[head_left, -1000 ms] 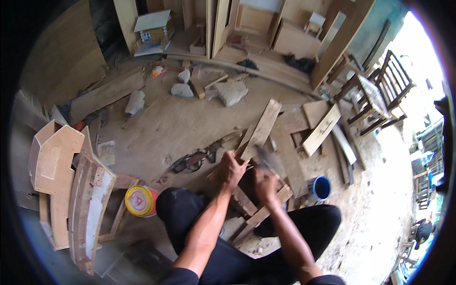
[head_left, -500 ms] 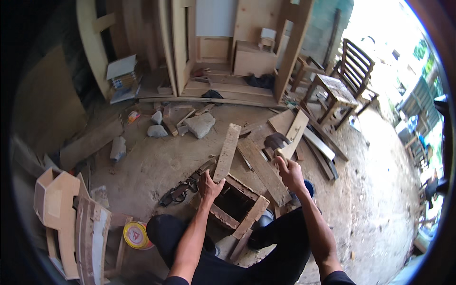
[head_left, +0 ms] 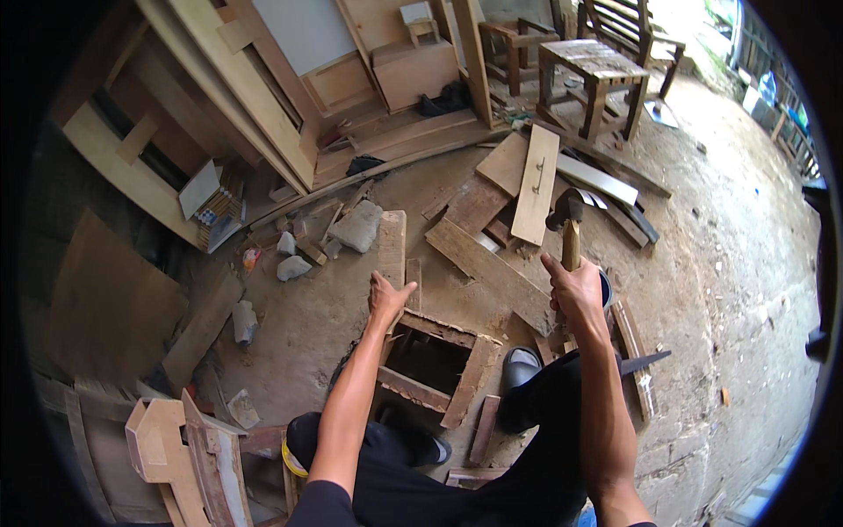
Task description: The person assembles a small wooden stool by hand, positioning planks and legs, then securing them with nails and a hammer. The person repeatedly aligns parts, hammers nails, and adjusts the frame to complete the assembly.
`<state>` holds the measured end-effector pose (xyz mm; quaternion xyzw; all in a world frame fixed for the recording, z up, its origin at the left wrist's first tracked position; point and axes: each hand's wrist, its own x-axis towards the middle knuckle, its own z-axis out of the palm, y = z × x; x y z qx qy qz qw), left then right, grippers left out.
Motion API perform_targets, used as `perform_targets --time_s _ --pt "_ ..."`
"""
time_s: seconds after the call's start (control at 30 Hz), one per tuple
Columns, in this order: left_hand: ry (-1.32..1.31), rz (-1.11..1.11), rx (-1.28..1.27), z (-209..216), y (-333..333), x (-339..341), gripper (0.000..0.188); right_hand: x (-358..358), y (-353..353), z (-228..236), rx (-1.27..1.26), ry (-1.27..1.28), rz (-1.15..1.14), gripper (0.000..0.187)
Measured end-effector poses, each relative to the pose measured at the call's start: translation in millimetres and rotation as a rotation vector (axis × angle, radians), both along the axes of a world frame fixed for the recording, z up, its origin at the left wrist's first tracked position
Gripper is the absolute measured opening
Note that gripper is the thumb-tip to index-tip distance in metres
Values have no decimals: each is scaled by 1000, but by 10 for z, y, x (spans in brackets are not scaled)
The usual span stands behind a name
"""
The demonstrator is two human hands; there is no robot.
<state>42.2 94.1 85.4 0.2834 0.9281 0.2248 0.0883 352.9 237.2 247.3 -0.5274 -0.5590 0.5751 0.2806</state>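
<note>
My left hand (head_left: 389, 299) grips the lower end of a short wooden plank (head_left: 392, 244), which points away from me. Below that hand, between my feet, stands an open wooden box frame (head_left: 471, 379) with rough, splintered edges and a dark hollow inside. My right hand (head_left: 578, 290) is closed round the wooden handle of a hammer (head_left: 571, 241), held up to the right of the frame. The hammer's dark head is at the top, apart from the plank and the frame.
Loose boards (head_left: 483, 263) and a pale plank with a metal handle (head_left: 536, 184) lie ahead. Stone chunks (head_left: 357, 227) are scattered at left of centre. A saw blade (head_left: 645, 361) shows beside my right knee. A wooden cabinet (head_left: 307, 132) and a chair (head_left: 595, 70) stand beyond.
The view has turned, shifting the scene. The plank in my left hand has swung from leaning right to nearly straight ahead. My right hand has moved rightward with the hammer, whose handle now points upward.
</note>
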Motion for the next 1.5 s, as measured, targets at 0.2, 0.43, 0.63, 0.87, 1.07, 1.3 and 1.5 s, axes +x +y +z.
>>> perform_targets --time_s 0.2,0.43,0.63,0.87,1.07,1.3,1.5 --pt "92 196 -38 21 221 -35 77 84 31 -1 -39 51 -10 32" --pt "121 161 -16 -10 179 -19 80 66 117 109 -177 223 -16 36" --pt "399 85 16 -233 109 77 78 483 473 -301 -407 437 162 36" --pt "422 79 36 -258 81 54 71 1467 44 -1666 -359 -258 -60 33" --pt "866 -287 150 49 250 464 54 1998 -91 -2555 -609 -588 -120 43" --pt "-186 -875 197 -90 1606 1610 22 2114 66 -3119 -647 -787 101 61" --pt "-135 -1064 41 -659 2430 2391 19 2220 259 -3026 -548 -886 261 57"
